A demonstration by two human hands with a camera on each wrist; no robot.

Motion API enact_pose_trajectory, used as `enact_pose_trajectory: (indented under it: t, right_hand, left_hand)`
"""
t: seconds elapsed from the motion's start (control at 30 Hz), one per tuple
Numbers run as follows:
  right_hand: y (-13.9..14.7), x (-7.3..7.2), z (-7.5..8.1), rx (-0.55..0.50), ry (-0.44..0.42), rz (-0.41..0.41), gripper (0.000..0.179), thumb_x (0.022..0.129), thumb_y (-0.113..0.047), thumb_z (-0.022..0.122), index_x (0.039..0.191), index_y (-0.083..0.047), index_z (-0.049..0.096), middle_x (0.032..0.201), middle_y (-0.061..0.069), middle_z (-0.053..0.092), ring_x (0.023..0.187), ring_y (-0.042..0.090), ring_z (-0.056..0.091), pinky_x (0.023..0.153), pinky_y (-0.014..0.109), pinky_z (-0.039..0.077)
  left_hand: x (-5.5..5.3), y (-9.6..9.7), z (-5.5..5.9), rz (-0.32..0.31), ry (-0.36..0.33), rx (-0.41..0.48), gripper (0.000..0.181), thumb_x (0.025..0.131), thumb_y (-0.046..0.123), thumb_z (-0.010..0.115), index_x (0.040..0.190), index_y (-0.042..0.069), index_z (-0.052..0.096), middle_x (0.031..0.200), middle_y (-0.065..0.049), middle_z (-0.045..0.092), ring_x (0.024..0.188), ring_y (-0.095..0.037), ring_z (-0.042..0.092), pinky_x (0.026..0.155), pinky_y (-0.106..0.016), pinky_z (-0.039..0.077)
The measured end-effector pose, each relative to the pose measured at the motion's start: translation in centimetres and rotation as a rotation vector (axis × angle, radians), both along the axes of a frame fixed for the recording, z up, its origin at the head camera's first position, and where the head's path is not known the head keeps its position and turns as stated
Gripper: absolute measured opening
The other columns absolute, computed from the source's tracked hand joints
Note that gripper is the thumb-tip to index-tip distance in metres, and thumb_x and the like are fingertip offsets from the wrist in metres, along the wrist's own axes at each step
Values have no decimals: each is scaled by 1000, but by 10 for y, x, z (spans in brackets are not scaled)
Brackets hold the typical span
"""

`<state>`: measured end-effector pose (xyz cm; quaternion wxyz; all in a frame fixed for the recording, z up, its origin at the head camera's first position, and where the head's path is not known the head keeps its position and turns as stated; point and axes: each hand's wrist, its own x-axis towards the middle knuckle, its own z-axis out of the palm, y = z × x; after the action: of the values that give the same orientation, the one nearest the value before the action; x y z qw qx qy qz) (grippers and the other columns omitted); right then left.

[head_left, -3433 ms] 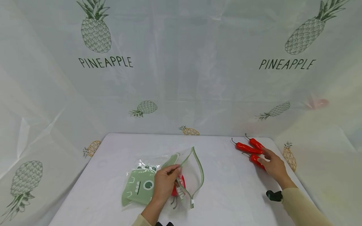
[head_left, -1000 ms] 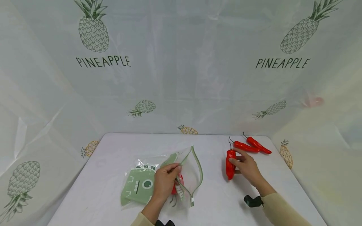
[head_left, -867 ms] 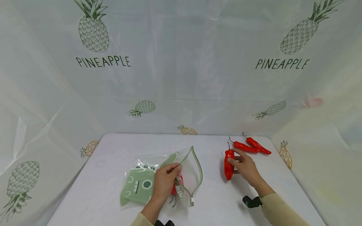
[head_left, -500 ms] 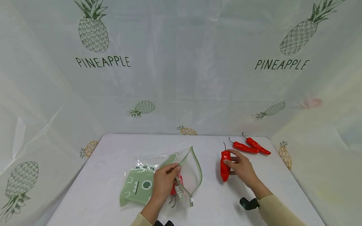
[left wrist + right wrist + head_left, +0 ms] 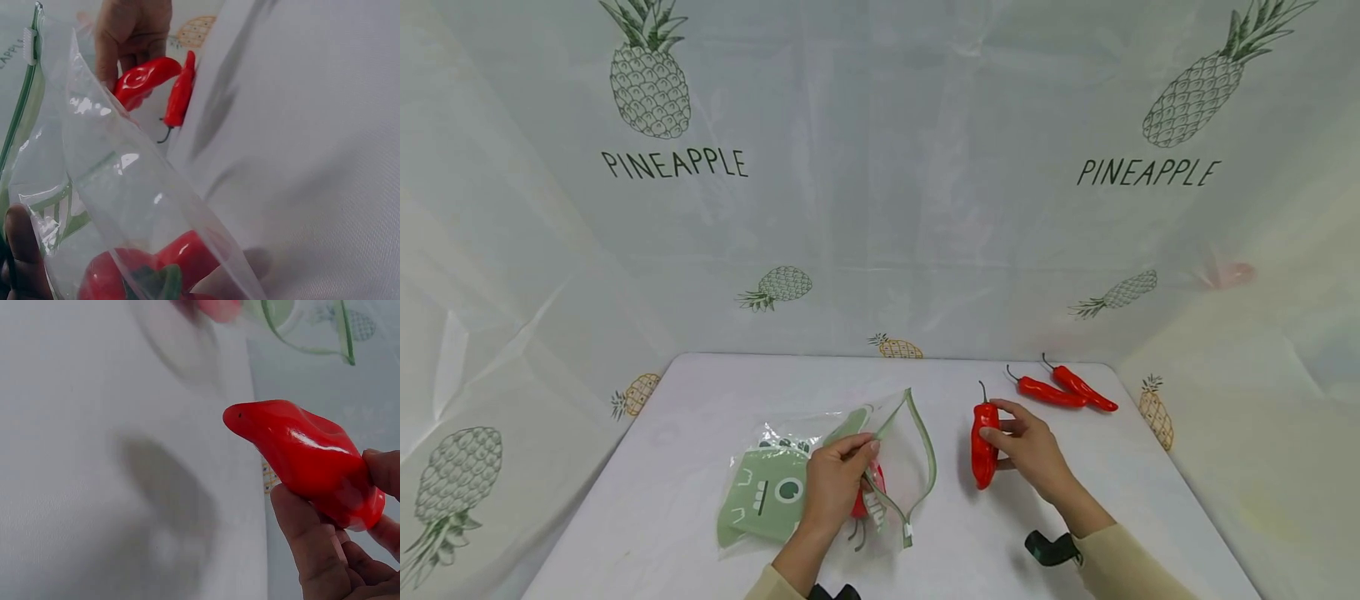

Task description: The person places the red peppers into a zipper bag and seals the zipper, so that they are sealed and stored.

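Observation:
My right hand (image 5: pixel 1030 450) holds a red chili pepper (image 5: pixel 984 446) between thumb and fingers, its stem pointing to the back of the table. In the right wrist view the same pepper (image 5: pixel 306 456) hangs above the white surface, its shadow apart from it. My left hand (image 5: pixel 838 483) pinches the rim of a clear zip bag (image 5: pixel 917 483) with a green monster print, and the bag's mouth gapes toward the right. Red peppers (image 5: pixel 187 253) show through the bag's film in the left wrist view, partly hidden by my left hand in the head view.
Two more red chili peppers (image 5: pixel 1051 392) lie at the back right of the white table (image 5: pixel 715 392). A pineapple-printed curtain (image 5: pixel 880 208) encloses the table at the back and sides. A black wrist camera (image 5: pixel 1051 548) sits at my right sleeve.
My right hand has picked up the nearest of the three peppers at the right and carried it left toward the bag. My left hand stays at the bag's rim.

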<state>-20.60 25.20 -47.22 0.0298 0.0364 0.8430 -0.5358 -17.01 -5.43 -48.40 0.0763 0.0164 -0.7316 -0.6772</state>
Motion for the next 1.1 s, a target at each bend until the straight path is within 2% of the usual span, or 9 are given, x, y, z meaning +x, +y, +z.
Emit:
enact_pose_trajectory:
  t: [0.3,0.63,0.93,1.1]
  right_hand:
    - [-16,8,12,-47,-11,63,68,96,-20,80,154,-8,48,132,26,65,102,28,71,69,44,67]
    - [-28,13,22,-78,-39,112,64,94,-17,81,151,-11,53,123,21,69,98,28,71,67,43,67]
    - [-37,20,34,-68,-49,163,64,93,-17,82,150,-9,54,122,19,70,96,26,72,65,44,66]
    - [-43,25,42,-68,-63,222,63,93,-18,81,150,-8,54,118,18,71,92,25,72,64,44,66]
  left_hand:
    - [0,1,2,2,-1,-14,20,93,20,83,109,8,83,86,-13,75,54,-12,61,51,-22,55]
    - [1,4,4,-3,16,4,18,93,17,83,108,8,83,89,-20,74,53,-12,60,51,-21,55]
    - [0,6,4,-6,10,-17,18,93,15,82,109,5,82,87,-17,75,53,-11,60,51,-21,54]
    - [1,7,6,-7,9,-21,17,93,14,82,108,5,82,86,-16,74,53,-10,59,51,-21,54]
